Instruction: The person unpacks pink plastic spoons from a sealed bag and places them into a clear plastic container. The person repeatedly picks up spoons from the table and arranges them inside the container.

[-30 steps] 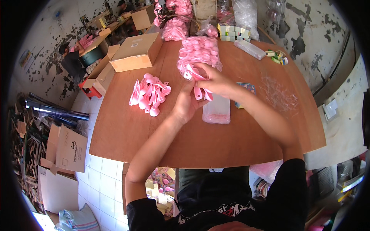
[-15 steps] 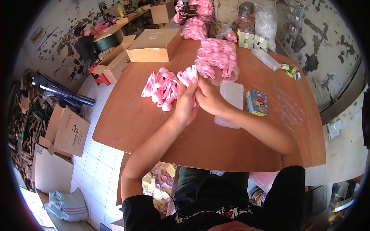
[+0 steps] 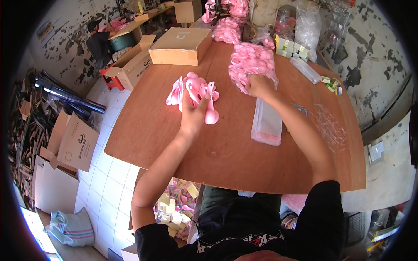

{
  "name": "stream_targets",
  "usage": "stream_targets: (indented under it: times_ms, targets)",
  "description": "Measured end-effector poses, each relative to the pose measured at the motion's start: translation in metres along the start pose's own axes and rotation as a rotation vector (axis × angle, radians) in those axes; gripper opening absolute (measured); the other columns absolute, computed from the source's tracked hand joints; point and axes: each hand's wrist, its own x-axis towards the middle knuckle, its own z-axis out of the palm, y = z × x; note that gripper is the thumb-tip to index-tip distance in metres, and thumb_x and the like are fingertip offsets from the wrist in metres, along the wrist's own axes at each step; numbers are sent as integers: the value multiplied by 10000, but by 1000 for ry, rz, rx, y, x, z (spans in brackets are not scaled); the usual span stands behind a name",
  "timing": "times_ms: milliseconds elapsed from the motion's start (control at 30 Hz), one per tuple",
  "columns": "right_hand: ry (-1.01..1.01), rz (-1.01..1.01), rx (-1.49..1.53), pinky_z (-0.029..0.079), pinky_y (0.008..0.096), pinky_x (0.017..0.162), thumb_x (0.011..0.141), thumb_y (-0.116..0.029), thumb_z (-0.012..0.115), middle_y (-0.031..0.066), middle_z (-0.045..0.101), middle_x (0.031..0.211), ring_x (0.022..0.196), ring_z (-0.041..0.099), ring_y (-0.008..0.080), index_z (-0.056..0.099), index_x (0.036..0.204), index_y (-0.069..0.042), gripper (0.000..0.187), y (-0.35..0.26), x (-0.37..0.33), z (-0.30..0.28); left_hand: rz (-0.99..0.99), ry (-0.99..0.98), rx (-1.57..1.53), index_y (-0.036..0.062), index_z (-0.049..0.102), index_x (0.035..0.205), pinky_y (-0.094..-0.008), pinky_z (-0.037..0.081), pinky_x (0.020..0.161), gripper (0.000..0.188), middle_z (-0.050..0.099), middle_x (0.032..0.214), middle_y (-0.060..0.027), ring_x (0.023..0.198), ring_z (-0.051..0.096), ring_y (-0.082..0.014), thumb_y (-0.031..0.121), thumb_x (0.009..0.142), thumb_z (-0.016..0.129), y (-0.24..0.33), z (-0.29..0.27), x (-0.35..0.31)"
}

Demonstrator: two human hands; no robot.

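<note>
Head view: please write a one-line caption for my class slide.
Left hand holds pink spoons over a brown table; right hand at a plastic bag.

Right hand (image 3: 261, 87) now at the bagged spoons (image 3: 251, 61) (apart from left hand (image 3: 193, 116))

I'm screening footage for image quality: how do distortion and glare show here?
Head view: the wooden table's near edge bows, and the corners go black; head view: glare streaks the dark rolls at left, and the lower-left rim burns out to white; head view: the pink spoons in the left hand look bright but keep readable outlines.
</note>
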Motion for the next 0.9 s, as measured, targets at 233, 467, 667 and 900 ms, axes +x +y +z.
stream_targets:
  times_ms: [233,467,667,900]
  targets:
    - [83,4,18,526,504,782,758,-145,673,243,673,885,854,668,402,665,875,-12,177,-17,-5,6,113,-69,-98,51,391,1292,-292,540,807,421,587,1136,-81,965,618,-143,32,938,617,-4,-14,-2]
    - [162,-111,-1,547,456,643,751,-74,684,206,660,712,682,672,386,674,769,4,81,-54,-88,-91,350,229,494,31,478,1040,-303,497,677,259,646,875,-118,791,644,-184,85,894,684,9,-69,32]
    - [323,-264,485,495,427,542,747,-67,701,194,642,647,586,650,355,672,724,10,85,-105,-32,-55,205,-25,1022,28,488,1073,-510,510,746,305,666,923,-260,949,644,-455,112,846,673,19,-70,92]
    - [172,-68,443,534,488,643,750,-118,669,289,627,707,697,670,420,685,729,40,160,-158,6,-7,-82,-184,1421,65,539,1199,-498,501,925,434,646,1142,-234,1100,610,-423,239,825,674,-61,-94,149]
